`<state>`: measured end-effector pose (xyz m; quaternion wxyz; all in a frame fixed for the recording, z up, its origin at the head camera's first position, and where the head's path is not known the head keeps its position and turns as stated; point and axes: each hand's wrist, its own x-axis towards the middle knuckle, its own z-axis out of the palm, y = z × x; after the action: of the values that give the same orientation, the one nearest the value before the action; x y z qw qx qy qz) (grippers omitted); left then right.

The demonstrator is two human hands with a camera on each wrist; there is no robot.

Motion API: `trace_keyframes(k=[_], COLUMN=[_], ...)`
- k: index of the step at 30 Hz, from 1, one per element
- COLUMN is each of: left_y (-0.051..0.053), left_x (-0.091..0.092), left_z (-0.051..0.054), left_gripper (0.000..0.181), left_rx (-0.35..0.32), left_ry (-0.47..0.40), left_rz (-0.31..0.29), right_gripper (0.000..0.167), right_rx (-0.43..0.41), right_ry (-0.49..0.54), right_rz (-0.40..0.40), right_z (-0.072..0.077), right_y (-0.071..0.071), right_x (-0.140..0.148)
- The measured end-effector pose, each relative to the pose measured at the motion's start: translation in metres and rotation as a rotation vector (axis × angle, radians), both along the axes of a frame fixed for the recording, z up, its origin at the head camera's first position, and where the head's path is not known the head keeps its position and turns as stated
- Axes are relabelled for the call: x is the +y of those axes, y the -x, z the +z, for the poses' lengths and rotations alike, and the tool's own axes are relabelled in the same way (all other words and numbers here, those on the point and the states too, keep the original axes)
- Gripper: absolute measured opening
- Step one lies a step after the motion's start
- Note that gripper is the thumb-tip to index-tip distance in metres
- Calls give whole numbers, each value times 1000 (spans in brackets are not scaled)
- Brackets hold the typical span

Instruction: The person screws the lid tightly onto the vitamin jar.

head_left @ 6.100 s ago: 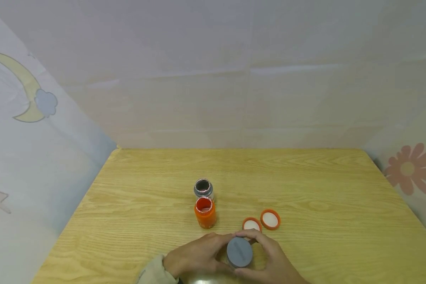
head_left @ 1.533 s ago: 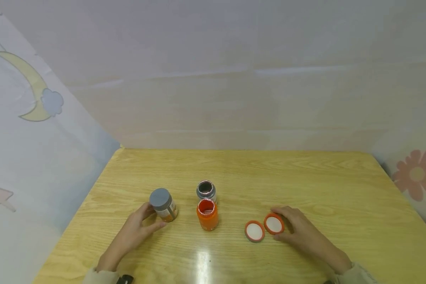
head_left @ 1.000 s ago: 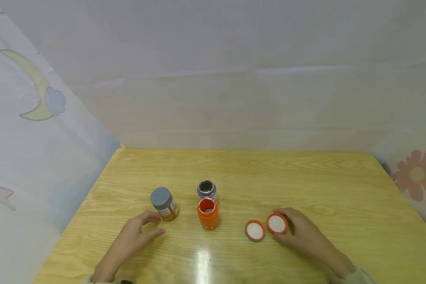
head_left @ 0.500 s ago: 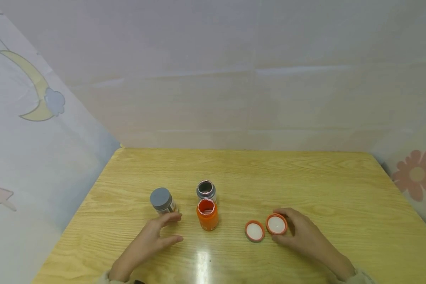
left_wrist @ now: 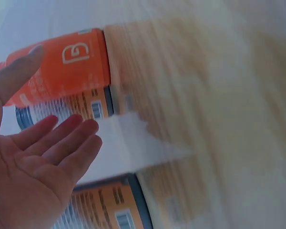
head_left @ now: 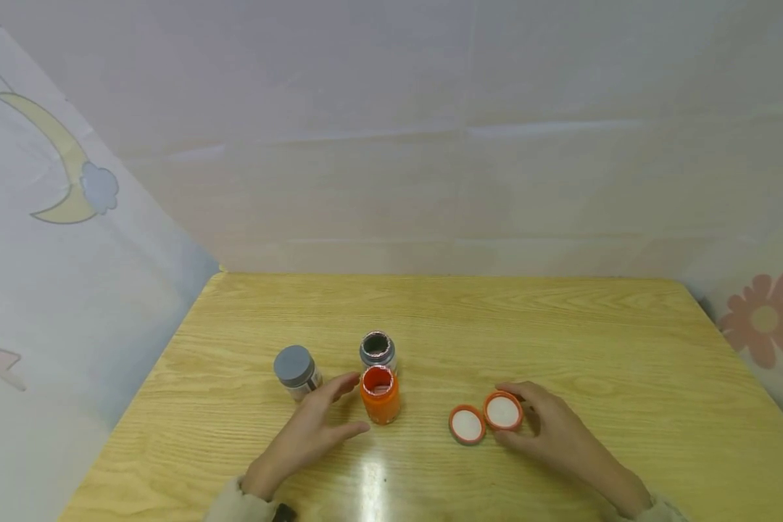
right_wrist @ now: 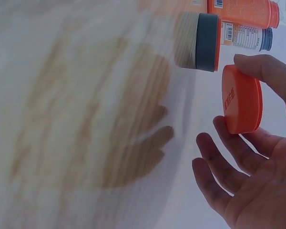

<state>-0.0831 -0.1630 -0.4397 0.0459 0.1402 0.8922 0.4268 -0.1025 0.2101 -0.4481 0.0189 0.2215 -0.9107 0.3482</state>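
My left hand [head_left: 309, 428], fingers spread and holding nothing, is just left of the uncapped orange bottle [head_left: 381, 402]. In the left wrist view its thumb overlaps the orange bottle [left_wrist: 81, 62], with the palm [left_wrist: 28, 186] facing up in the picture. Thumb and fingers of my right hand [head_left: 561, 438] pinch the orange lid [head_left: 502, 411], its white inside facing up. The right wrist view shows that lid [right_wrist: 241, 100] held by its edge in the hand [right_wrist: 262, 191].
An open grey-necked bottle [head_left: 377, 351] stands directly behind the orange one. A capped grey-lidded jar [head_left: 295, 366] is at the left. A second lid [head_left: 466, 425], grey outside with a white inside, lies left of my right hand on the wooden table [head_left: 600, 333].
The grey-lidded jar, between both hands at first, now stands at the left, released. My left hand has moved right to the orange bottle. My right hand has gone to the orange lid and pinches it.
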Motion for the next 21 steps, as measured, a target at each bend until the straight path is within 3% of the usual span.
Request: trace_keyframes(k=[5,13,21], left_y=[6,11,12], left_x=[11,21,29], left_z=[1,-2,-1], left_gripper=[72,72,72], left_rx=[-50,-88,-50], left_ry=[-50,-40,-34], left_rz=[17,54,58], right_gripper=[62,57,56], right_rx=[-5,-13,24], right_ry=[17,34,48], right_rz=[-8,-7,13], right_z=[1,1,3], right_y=[-2,-3,-5], right_x=[-3,-5,-7])
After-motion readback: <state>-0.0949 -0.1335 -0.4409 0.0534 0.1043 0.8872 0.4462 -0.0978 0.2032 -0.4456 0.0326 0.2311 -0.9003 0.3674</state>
